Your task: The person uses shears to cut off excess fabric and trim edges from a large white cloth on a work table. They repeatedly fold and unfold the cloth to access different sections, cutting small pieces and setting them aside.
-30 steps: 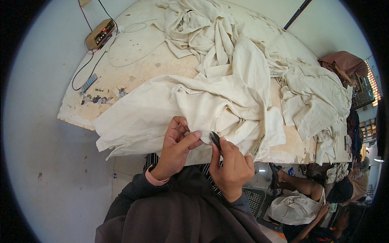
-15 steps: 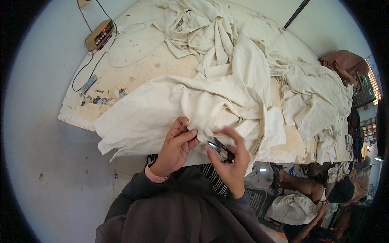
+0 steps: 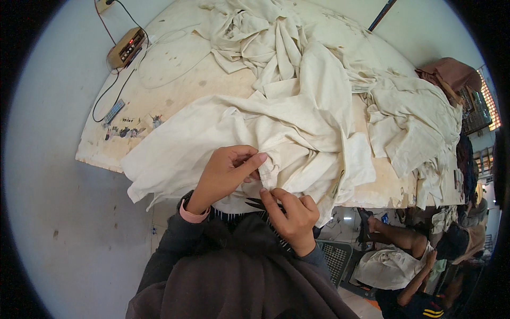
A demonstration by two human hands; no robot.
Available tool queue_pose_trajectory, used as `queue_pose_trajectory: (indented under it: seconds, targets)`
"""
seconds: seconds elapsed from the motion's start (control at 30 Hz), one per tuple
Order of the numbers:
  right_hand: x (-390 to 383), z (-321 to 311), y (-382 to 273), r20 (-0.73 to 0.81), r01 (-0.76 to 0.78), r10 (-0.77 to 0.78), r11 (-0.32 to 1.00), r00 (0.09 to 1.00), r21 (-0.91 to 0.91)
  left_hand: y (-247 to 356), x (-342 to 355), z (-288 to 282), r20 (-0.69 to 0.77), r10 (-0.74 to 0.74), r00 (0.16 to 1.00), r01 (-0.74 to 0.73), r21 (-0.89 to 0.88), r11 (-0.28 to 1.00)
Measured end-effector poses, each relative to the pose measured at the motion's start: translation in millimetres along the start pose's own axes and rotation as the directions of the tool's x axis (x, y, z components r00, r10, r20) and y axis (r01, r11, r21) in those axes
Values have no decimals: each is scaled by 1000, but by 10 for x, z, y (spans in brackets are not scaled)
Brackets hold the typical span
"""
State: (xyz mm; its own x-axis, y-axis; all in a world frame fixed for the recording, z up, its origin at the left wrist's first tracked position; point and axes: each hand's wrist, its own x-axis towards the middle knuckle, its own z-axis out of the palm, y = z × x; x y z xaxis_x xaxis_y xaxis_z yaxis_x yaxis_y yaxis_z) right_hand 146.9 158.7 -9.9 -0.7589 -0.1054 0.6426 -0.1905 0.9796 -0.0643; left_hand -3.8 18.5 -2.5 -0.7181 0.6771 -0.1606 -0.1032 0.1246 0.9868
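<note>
A cream cloth garment (image 3: 186,135) lies rumpled along the table's near edge, part of it hanging over. My left hand (image 3: 224,173) is closed, pinching a folded edge of that garment between thumb and fingers. Just below and to the right, my right hand (image 3: 294,217) is closed too, thumb and forefinger nipping the lower end of the same fold. Black thread snips (image 3: 256,204) jut out leftward from under the right hand with their pointed blades; their handles are hidden by the palm.
More cream garments (image 3: 409,119) are heaped on the worn table (image 3: 175,69). At its left lie a remote control (image 3: 114,110) and a wooden box with cables (image 3: 126,48). Below right, a seated co-worker (image 3: 406,239) has cream cloth on the lap, beside a dark plastic crate (image 3: 336,260).
The snips' blades have turned away from the cloth and dropped to the left under my right hand. That hand has come lower and now pinches the fold; my left hand has moved slightly up.
</note>
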Motion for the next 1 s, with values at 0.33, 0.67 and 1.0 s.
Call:
queue_pose_trajectory:
  seconds: [0.33, 0.67, 1.0]
  targets:
    - [117, 49, -6, -11, -394, 532, 641, 847, 659, -259, -166, 141, 19, -4, 1000, 13, -518, 855]
    - [14, 180, 41, -119, -181, 314, 773, 942, 608, -228, -205, 159, 91, -7, 996, 62, -625, 778]
    - [-6, -165, -1, -128, -256, 323, 891, 938, 375, -318, -145, 192, 34, -10, 999, 31, -675, 737]
